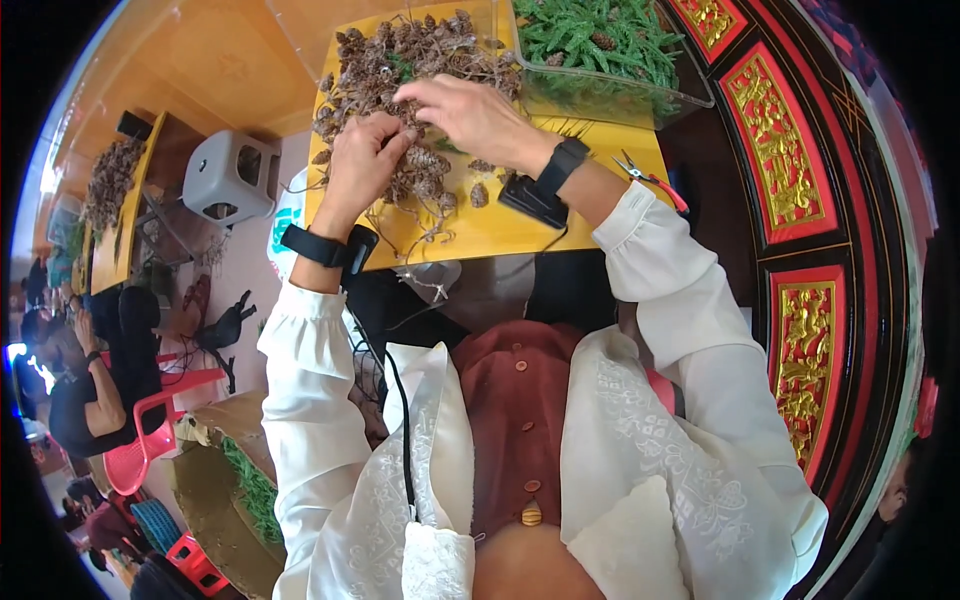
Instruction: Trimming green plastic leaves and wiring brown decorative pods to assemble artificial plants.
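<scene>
A heap of brown pine cones (365,75) with thin wiry stems covers much of the yellow table (620,150) before me. My left hand (362,165) is over the heap's near part, its thumb and fingers pinched together; what they hold, if anything, is too small to make out. Just to its right is my right hand (475,118), reaching leftward over the cones with its fingers stretched out and apart. Below both hands lies a clump of paler cones (422,172), its stems trailing over the table's near edge. A few single cones (479,194) lie to the right of that clump.
A clear plastic bin (610,82) of green artificial sprigs (590,35) stands at the far right. Red-handled pliers (650,182) and a dark phone-like device (533,203) lie near the right edge. Left are a grey stool (228,178), an open carton (215,500) and a seated person (85,385).
</scene>
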`<action>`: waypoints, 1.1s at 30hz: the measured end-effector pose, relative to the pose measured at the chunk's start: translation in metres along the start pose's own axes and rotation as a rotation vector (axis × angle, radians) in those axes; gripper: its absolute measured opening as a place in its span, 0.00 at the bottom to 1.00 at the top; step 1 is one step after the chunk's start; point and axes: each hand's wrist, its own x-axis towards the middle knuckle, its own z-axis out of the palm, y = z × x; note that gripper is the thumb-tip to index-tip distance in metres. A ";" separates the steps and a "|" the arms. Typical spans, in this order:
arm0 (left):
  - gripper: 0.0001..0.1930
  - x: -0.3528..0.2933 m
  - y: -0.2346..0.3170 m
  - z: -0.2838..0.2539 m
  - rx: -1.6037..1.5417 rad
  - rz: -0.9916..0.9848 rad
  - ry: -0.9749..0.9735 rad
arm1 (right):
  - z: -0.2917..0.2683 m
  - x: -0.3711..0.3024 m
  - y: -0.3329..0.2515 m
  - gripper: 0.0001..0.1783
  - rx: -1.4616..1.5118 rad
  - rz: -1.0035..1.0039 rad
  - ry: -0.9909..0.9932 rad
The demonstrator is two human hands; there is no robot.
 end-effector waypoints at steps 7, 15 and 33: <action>0.09 0.000 0.013 -0.007 0.103 0.029 0.014 | -0.015 0.009 -0.004 0.10 -0.937 -0.498 -0.198; 0.08 0.004 0.014 -0.014 0.071 0.248 0.003 | -0.018 0.007 -0.007 0.12 -0.575 -0.197 -0.475; 0.07 -0.008 -0.011 0.001 -0.182 -0.134 0.167 | -0.003 -0.029 0.042 0.25 -0.660 0.263 -0.215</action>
